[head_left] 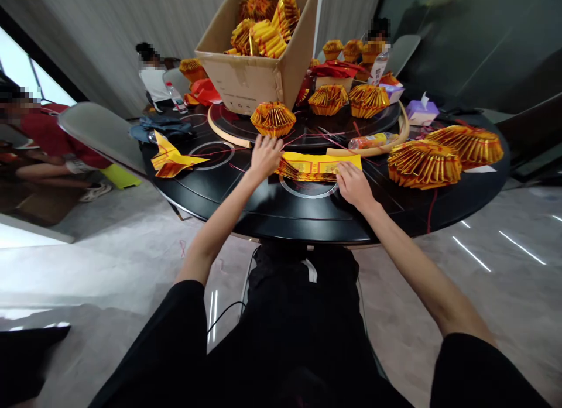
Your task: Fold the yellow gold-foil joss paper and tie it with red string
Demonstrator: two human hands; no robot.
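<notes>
A stack of yellow joss paper (314, 165), pleated along its near edge and printed in red and gold, lies on the black table in front of me. My left hand (266, 156) is at its left end, fingers bent over the edge. At the right end my right hand (353, 184) grips the paper between thumb and fingers. Just beyond my left hand sits a gold pleated paper ornament (273, 119). Left of my hands lies a folded yellow paper piece (175, 159) with pointed ends. The undersides of both hands' fingertips are hidden.
A cardboard box (246, 83) of gold paper pieces stands on the turntable. Large pleated ornaments (424, 164) lie to the right. An orange-labelled bottle (373, 140), a purple tissue box (422, 110) and red strings are around. Other people sit beyond and at left, near a chair (94, 133).
</notes>
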